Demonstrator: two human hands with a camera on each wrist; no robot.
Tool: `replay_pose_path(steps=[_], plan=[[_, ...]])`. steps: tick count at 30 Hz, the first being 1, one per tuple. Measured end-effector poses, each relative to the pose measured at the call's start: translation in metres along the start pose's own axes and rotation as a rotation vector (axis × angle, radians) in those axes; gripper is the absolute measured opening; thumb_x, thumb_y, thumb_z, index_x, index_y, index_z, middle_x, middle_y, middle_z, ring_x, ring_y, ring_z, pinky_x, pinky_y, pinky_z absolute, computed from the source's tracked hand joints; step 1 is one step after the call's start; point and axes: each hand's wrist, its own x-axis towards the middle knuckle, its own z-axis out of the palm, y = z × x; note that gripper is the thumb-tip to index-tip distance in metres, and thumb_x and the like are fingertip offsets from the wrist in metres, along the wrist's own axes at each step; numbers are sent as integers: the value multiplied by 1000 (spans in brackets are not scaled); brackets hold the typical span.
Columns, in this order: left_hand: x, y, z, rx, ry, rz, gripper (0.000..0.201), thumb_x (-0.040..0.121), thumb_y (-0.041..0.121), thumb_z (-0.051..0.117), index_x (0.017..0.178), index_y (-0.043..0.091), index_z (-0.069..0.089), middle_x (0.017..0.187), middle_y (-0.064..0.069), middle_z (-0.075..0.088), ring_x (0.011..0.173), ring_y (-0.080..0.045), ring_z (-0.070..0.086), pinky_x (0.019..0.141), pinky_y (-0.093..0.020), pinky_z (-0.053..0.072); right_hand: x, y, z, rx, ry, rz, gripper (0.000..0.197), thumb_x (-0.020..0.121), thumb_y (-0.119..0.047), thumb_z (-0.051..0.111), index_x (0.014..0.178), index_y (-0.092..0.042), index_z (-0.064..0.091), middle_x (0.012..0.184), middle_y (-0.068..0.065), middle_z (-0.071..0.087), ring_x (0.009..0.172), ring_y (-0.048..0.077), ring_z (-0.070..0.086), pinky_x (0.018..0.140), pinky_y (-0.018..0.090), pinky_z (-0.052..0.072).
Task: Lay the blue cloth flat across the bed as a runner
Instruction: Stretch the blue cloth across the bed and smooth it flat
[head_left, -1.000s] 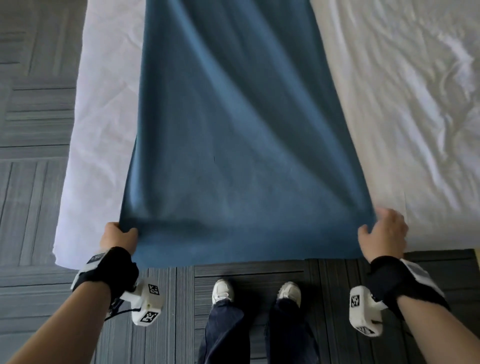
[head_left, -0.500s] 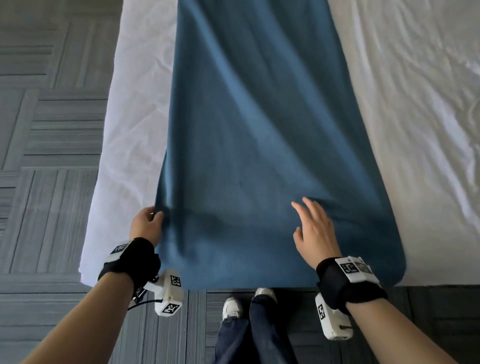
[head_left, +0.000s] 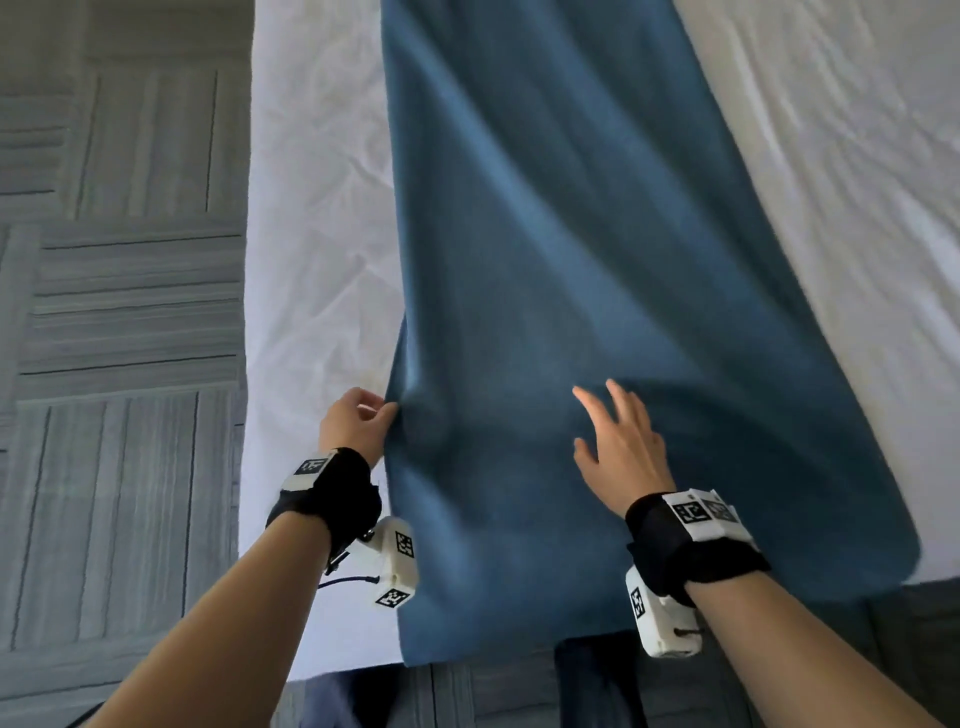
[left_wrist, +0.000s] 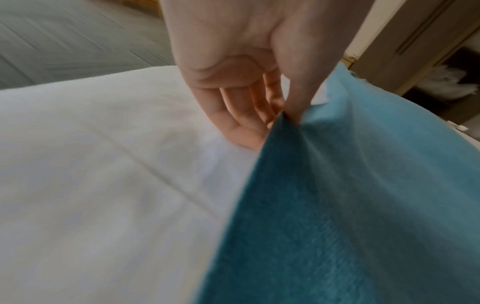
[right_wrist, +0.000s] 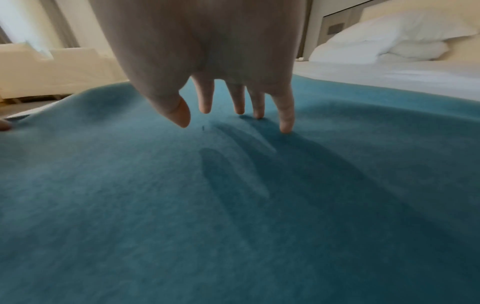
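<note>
Head view: cloth (head_left: 597, 291) lies along the bed (head_left: 322, 218), its near end draped over the edge. Left hand (head_left: 353, 428) pinches the cloth's left edge between thumb and fingers. Right hand (head_left: 621, 452) spreads straight fingers, tips touching cloth beneath them.

The blue cloth (head_left: 597, 291) under the right hand (head_left: 621, 447) is looking matt and felt-like; the bed (head_left: 317, 249) sheet beside the left hand (head_left: 350, 426) is showing creased white cotton.

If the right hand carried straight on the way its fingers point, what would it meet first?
The blue cloth itself. The right hand is spread open, fingers angled forward and down, the outer tips seemingly already grazing the fabric. Beyond that, only more cloth lying along the bed, though depth is unclear.
</note>
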Motion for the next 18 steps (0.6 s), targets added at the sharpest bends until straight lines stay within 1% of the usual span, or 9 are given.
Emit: replay_pose_path(steps=[3,5,8,10,12,13,15,17,18], plan=[[8,-13,-25,-5,-61,21,21,85,21,58,69,21,44,75,-7,67,56,-30,64,68,-49,59,-7,-33,18,-4,12,119,61,90,-24,49,145,-31,24,158,6,9,146,29,7,107,55,32],[9,-18,-37,9,-131,39,23,86,23,56,68,22,42,74,-3,66,60,-33,68,66,-49,59,-12,-51,27,-26,9,194,63,90,-23,49,146,-31,21,158,5,7,146,30,5,106,56,32],[20,-14,-45,22,-249,21,24,86,18,58,67,22,44,84,-14,68,72,-36,68,73,-50,58,-10,-64,29,-22,-9,279,64,90,-21,48,146,-31,19,159,4,4,146,31,3,106,58,31],[29,-8,-47,13,-300,-6,22,86,11,59,68,17,48,86,-18,66,66,-31,62,75,-47,56,-6,-67,26,-9,-30,302,62,91,-20,47,146,-30,20,159,5,3,145,31,3,105,58,33],[37,-1,-47,-62,-358,-49,8,89,4,55,83,8,57,83,-15,63,58,-25,56,63,-38,54,-1,-69,23,14,-42,321,60,92,-21,47,146,-28,23,158,6,4,145,32,4,103,56,34],[40,4,-46,-98,-383,-68,8,90,2,52,95,2,58,79,-12,62,58,-23,56,58,-32,54,1,-71,23,31,-32,332,58,91,-21,47,145,-27,24,158,6,5,145,33,5,103,55,34],[46,16,-44,-178,-415,-106,23,92,0,48,113,-2,55,78,-8,61,63,-21,58,50,-22,55,9,-73,21,62,9,326,56,91,-20,47,143,-25,28,158,5,6,145,32,6,103,53,35],[53,33,-44,-236,-413,-117,27,93,0,46,119,-3,53,87,-12,63,67,-20,59,49,-19,55,18,-76,19,75,41,314,58,91,-19,47,144,-26,26,158,5,9,145,31,7,104,53,34],[57,43,-45,-251,-418,-120,29,93,0,45,121,-3,53,94,-15,63,69,-20,60,53,-21,56,20,-78,19,79,38,319,60,90,-20,46,145,-27,23,158,6,9,145,31,8,105,53,33]])
